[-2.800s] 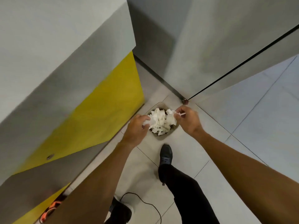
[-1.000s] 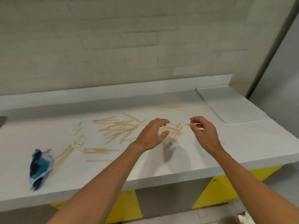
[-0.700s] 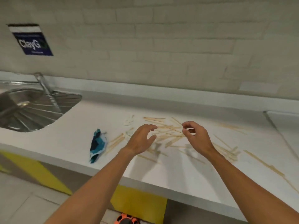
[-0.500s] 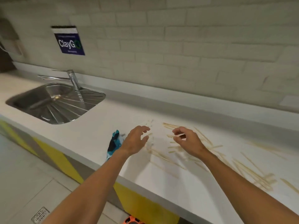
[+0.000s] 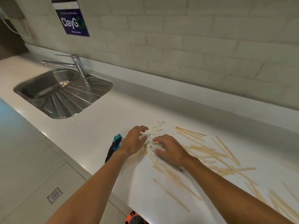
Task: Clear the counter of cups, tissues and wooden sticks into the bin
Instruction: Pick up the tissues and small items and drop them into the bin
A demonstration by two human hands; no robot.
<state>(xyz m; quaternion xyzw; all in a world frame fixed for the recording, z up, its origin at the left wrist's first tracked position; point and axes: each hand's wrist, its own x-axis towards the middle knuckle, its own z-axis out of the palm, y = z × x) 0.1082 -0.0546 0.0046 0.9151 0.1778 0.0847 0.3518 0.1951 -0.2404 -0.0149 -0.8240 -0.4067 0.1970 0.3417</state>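
tissue scraps (image 5: 156,128) lie mid-frame on the white tabletop (image 5: 100,126) between both hands; left hand (image 5: 133,143) fingers spread loose, right hand (image 5: 171,150) fingers bent over them, grip unclear. wooden sticks (image 5: 191,131) scatter lower right.

The left forearm (image 5: 97,180) and the right forearm (image 5: 226,183) are being extended forward, bare, and are converging. The left hand (image 5: 134,140) is being held palm down, with fingers spread and loosely bent. The right hand (image 5: 170,150) is being held just beside it, palm down, with fingers curled downward. Because of blur, a grip by the right hand cannot be confirmed.
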